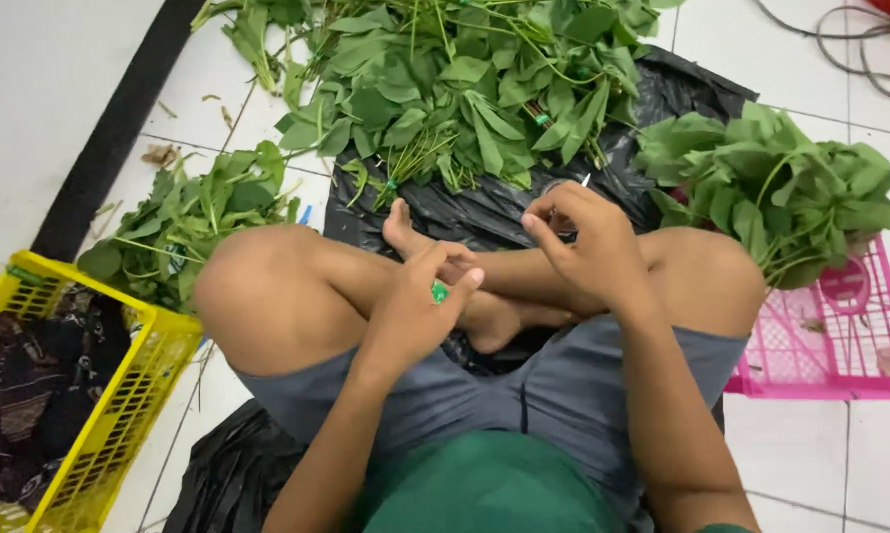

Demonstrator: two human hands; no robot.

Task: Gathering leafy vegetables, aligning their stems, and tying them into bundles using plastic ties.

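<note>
A: While the person is sitting cross-legged on one black sheet [652, 94], how many leaf heaps are lying around?

B: Three: a large heap [465, 79] ahead, a left heap [193, 222], and a right heap [771, 188] resting on one pink crate [830, 345]. One yellow basket [119, 415] is standing at far left.

A: What are the hands doing?

B: Both are hovering apart over the crossed ankles. The left hand [415, 311] is pinching one small green band [439, 292]; the right hand [588, 242] is curling around something thin, which cannot be identified.
</note>
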